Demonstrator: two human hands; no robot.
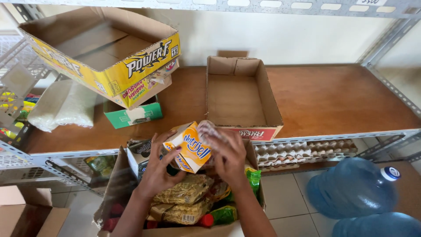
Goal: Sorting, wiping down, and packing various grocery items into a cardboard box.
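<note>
Wall (280,39): pale, daylit | shelf (333,96): brown board, grey metal frame | floor (285,193): light tiles

A brown wooden shelf (333,96) in a grey metal frame fills the middle of the frame. An open, empty cardboard box (239,94) sits on it in the middle. At the upper left, a yellow cardboard box (101,52) lies tilted on top of a small stack, with a green box (133,115) at the bottom on the shelf. A white bag (63,105) lies at the far left. Below, on the tiled floor (285,193), stand two blue water bottles (351,188) at the lower right and a full cardboard box (118,193) at the bottom middle.
</note>
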